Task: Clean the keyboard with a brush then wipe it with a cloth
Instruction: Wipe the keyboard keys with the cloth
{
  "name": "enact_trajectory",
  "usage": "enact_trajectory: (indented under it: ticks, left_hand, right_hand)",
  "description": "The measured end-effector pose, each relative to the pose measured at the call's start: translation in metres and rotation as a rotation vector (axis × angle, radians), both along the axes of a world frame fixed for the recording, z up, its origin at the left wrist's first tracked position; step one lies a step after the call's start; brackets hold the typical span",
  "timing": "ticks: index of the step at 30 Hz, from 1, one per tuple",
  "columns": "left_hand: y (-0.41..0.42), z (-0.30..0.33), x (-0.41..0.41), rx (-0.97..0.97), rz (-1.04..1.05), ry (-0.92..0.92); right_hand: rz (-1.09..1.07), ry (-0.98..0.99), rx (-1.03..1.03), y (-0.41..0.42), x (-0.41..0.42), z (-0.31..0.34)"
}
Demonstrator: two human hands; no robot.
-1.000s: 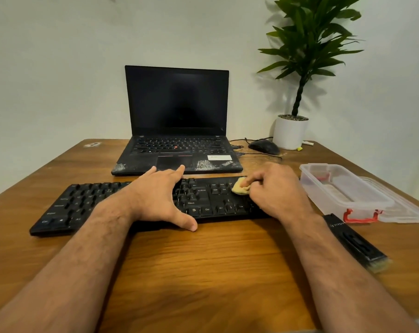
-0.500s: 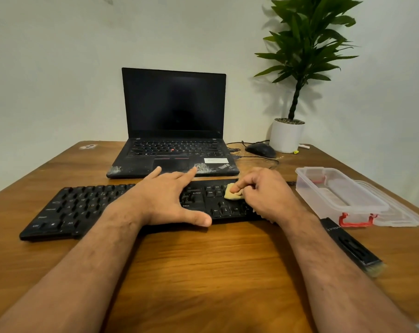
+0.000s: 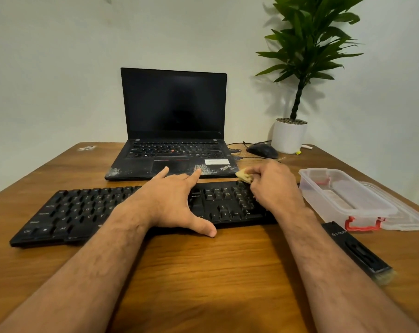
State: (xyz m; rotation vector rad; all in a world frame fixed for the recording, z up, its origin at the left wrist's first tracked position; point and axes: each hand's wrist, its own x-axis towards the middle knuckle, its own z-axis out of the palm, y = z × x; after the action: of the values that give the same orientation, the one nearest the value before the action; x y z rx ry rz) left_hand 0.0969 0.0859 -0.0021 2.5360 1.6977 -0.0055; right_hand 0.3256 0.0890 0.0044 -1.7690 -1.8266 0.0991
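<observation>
1. Centrally, a black keyboard (image 3: 88, 210) lies across the wooden bench (image 3: 203, 272), running from the left of the frame to right of centre.
2. The left hand (image 3: 170, 203) rests flat on the middle of the keyboard, its fingers (image 3: 194, 175) straight and spread, the thumb splayed over the near edge onto the bench.
3. The right hand (image 3: 274, 186) sits at the right end of the keyboard, its fingers curled and pinching a small yellowish cloth (image 3: 244, 176), which pokes out at the keyboard's far right corner.
4. At lower right, a black brush (image 3: 358, 252) with pale bristles lies on the bench, apart from both hands.
5. Just above the brush stands a clear plastic box (image 3: 343, 195) with a red clasp, its lid (image 3: 408, 217) beside it on the right.
6. Behind the keyboard, an open laptop (image 3: 173, 121) with a dark screen sits at upper centre.
7. In the upper right, a black mouse (image 3: 262, 150) lies next to a white potted plant (image 3: 290, 135).
</observation>
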Motion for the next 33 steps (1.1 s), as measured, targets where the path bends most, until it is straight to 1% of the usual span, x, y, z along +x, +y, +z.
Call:
enact_trajectory:
  ticks: [2,4,7,9,11,13,15,17,19,20,22,24,25,26,28,30,31,33]
  left_hand:
    - [-0.001,0.001,0.000,-0.015,0.002,0.009]
    - [-0.001,0.002,-0.001,-0.025,0.003,0.015]
    - [-0.002,0.002,-0.001,-0.006,0.001,0.010]
    - [-0.003,0.001,-0.001,-0.007,0.005,-0.004]
    - [-0.004,0.001,-0.002,-0.013,0.009,-0.011]
    - [-0.004,0.001,-0.003,-0.016,0.007,-0.007]
    - [-0.003,0.001,-0.004,-0.019,0.006,0.000]
    - [-0.004,0.001,-0.003,-0.024,0.007,0.005]
    - [-0.004,0.002,-0.003,-0.021,0.011,0.007]
    - [-0.004,0.002,-0.003,-0.021,0.012,0.009]
    - [-0.005,0.002,-0.002,-0.016,0.015,0.017]
    - [-0.006,0.001,-0.002,0.001,0.020,0.039]
    - [-0.006,0.001,-0.003,0.006,0.024,0.049]
    - [-0.006,0.001,-0.003,0.006,0.027,0.053]
    - [-0.006,0.001,-0.004,0.007,0.029,0.045]
    - [-0.006,0.001,-0.004,0.006,0.028,0.034]
    - [-0.006,0.001,-0.004,0.005,0.026,0.030]
    - [-0.006,0.001,-0.006,0.001,0.022,0.025]
  right_hand:
    - [0.128,-0.018,-0.009,-0.004,-0.002,0.000]
    - [0.188,-0.038,-0.076,-0.005,-0.004,-0.003]
    - [0.068,0.036,-0.085,0.001,-0.004,-0.004]
    - [-0.053,0.021,-0.060,0.005,-0.002,-0.003]
    - [-0.096,0.040,-0.031,0.004,0.003,-0.001]
    - [-0.005,0.081,-0.028,0.001,0.006,-0.002]
    - [0.098,0.069,-0.108,-0.001,0.006,-0.004]
    - [0.054,0.062,-0.116,0.001,0.005,-0.006]
    - [-0.046,0.031,-0.063,0.004,0.004,-0.004]
    - [-0.054,0.019,-0.035,0.003,0.004,-0.003]
    - [0.064,0.037,-0.005,-0.002,0.002,-0.001]
    - [0.213,0.030,-0.021,-0.010,-0.002,-0.001]
    - [0.242,0.015,-0.045,-0.012,-0.003,-0.003]
    - [0.223,0.011,-0.069,-0.011,-0.002,-0.005]
    - [0.087,0.058,-0.094,-0.004,0.004,-0.006]
    - [-0.030,0.061,-0.068,-0.001,0.010,-0.005]
    - [-0.021,0.050,-0.039,-0.001,0.010,-0.004]
    - [0.106,0.068,-0.032,-0.006,0.007,-0.003]
